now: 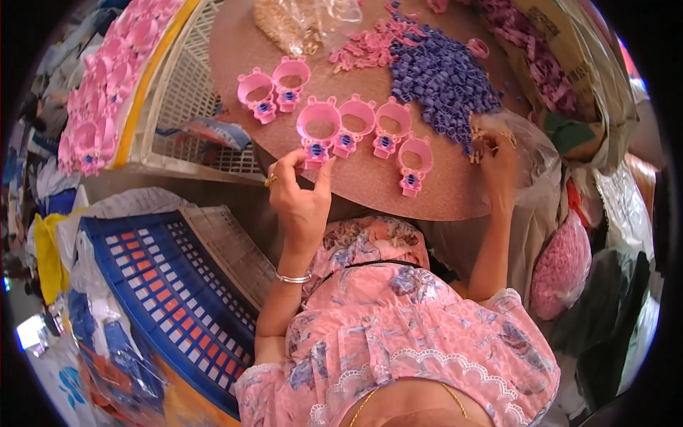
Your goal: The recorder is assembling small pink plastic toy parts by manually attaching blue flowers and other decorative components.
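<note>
Thumb and forefinger of my left hand (302, 203) close on the lower end of a pink bear-eared plastic ring piece (317, 111), which rests near the table's front edge. More such pieces stand beside it, each with a blue part on its lower front, among them one at the right (415, 151). My right hand (499, 167) reaches down at the table's right side, fingers bent together over a few small beige pieces (491, 128). Whatever those fingertips pinch is too small and covered to make out.
A heap of small blue parts (445, 78) and loose pink parts (370, 44) lie on the round table (384, 203). A bag of beige parts (288, 25) is at the back. Left are a white crate (196, 78) and a blue basket (171, 285); right, a bag of pink parts (562, 270).
</note>
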Tool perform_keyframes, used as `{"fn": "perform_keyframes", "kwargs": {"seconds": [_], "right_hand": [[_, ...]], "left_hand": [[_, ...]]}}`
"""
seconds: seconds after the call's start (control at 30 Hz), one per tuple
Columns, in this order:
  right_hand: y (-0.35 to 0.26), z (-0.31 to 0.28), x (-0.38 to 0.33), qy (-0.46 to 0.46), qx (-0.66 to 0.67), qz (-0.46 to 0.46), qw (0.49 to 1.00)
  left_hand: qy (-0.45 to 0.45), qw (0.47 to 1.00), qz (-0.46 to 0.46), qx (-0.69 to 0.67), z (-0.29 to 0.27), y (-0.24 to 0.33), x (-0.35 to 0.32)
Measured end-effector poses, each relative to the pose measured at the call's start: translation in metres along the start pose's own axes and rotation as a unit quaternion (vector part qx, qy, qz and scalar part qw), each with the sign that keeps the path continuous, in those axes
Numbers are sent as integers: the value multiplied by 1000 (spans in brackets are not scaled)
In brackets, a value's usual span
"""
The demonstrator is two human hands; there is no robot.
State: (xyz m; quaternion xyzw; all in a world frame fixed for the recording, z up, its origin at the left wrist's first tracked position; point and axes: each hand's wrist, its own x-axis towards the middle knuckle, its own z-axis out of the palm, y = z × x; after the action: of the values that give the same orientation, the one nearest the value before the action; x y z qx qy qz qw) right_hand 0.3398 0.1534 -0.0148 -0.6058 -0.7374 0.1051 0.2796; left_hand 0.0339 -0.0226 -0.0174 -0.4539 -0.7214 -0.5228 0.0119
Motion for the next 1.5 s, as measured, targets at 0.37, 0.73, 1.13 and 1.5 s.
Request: {"fn": "perform_keyframes", "kwargs": {"seconds": [0.37,0.73,1.13,1.5], "right_hand": [[2,0,0,-43,-77,-30,996],[-86,-13,-24,-4,249,-28,968],[-184,28,-57,-46,229,-247,941],[-181,19,-54,-119,255,-171,944]], "left_hand": [[15,999,9,-34,7,-4,-1],[45,996,60,-49,7,2,-6],[48,981,182,-45,8,15,-13],[45,988,107,-102,7,10,-18]]}}
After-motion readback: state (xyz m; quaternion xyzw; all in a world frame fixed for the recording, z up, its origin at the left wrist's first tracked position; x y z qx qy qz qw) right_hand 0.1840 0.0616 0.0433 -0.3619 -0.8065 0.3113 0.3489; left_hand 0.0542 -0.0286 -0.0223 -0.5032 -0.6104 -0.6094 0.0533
